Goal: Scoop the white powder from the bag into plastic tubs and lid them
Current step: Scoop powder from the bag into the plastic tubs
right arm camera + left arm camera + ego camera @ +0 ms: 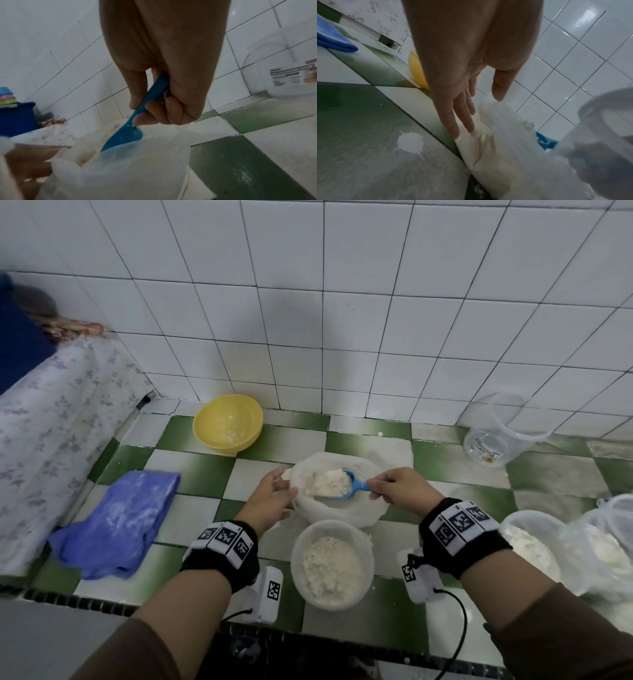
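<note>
Part-filled plastic tub (331, 565) sits nearest on the counter (212, 470); right hand (402, 486) grasps a loaded blue scoop (354, 486) over the bag (356, 510); left hand (270, 496), fingers straight, steadies its side.

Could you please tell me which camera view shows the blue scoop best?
The head view: the blue scoop shows whole, heaped with powder. The right wrist view shows its handle in the right hand; the left wrist view only a blue sliver.
</note>
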